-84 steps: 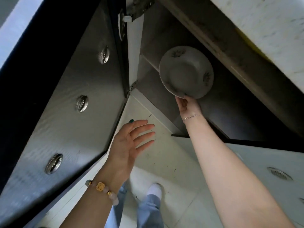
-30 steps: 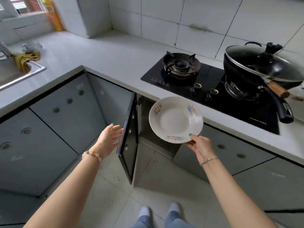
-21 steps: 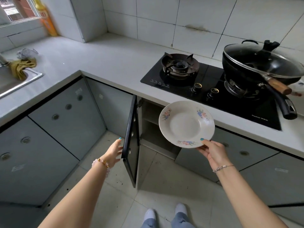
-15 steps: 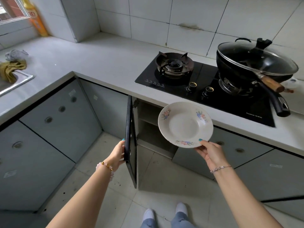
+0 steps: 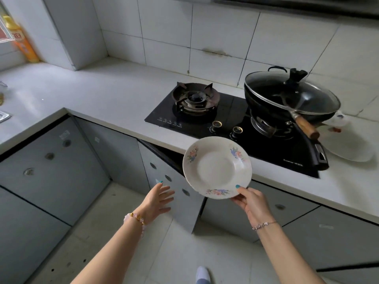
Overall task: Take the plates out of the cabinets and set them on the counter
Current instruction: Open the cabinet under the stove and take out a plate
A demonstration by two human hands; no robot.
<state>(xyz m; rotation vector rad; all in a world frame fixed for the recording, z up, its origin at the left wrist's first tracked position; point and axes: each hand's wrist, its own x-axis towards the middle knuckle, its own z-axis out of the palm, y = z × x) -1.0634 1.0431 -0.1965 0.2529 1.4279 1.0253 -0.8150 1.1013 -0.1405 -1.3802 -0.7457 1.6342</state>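
The right hand point(image 5: 251, 200) pinches the flowery plate point(image 5: 215, 167) by its near rim, thumb on top. The plate is up in the air, tilted, in front of the surface point(image 5: 102, 93) edge by the stove point(image 5: 225, 111). The left hand point(image 5: 158, 198) is wide, fingers spread, just beside the partly open cabinet door point(image 5: 184, 210).

Broad bare bench point(image 5: 98, 93) on the left, open from near edge to tiled wall; only an orange bottle point(image 5: 22, 44) at the far-left corner. Rightward, blocked by the hob point(image 5: 227, 111) and the lidded wok point(image 5: 287, 99), its black handle point(image 5: 314, 149) jutting nearward over a white plate point(image 5: 352, 150). Narrow bare strip of bench just near of the hob. Below, cabinet door point(image 5: 170, 193) ajar, angled out over the floor.
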